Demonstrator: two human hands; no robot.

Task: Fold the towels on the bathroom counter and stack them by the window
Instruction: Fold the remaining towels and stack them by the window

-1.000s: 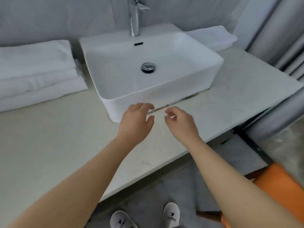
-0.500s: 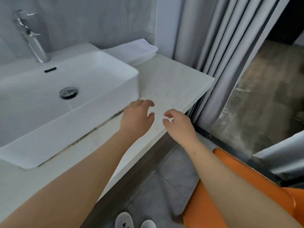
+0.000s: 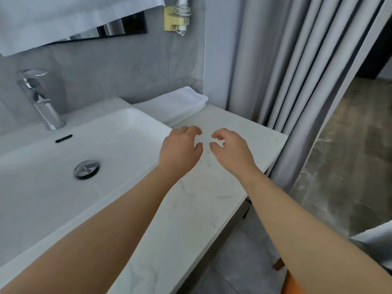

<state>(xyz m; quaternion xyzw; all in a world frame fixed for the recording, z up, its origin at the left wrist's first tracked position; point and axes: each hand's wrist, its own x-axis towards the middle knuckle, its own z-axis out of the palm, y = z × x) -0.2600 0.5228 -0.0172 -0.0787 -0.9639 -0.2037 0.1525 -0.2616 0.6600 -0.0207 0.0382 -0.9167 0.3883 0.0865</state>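
Observation:
A folded white towel point(image 3: 176, 106) lies at the back of the pale marble counter point(image 3: 191, 209), against the grey wall to the right of the sink. My left hand point(image 3: 180, 151) and my right hand point(image 3: 231, 149) hover side by side above the counter, a short way in front of that towel. Both have loosely curled fingers and hold nothing. Neither hand touches the towel.
A white basin point(image 3: 63, 177) with a chrome tap point(image 3: 40, 100) fills the left. A white cloth point(image 3: 63, 18) hangs over the mirror above. Grey curtains point(image 3: 286, 71) hang right of the counter's end. An orange seat point(image 3: 292, 282) shows at the bottom right.
My view has swung right and up, from the sink and the towel stack at the left to the counter's right end. Both hands moved toward the folded towel, still holding nothing.

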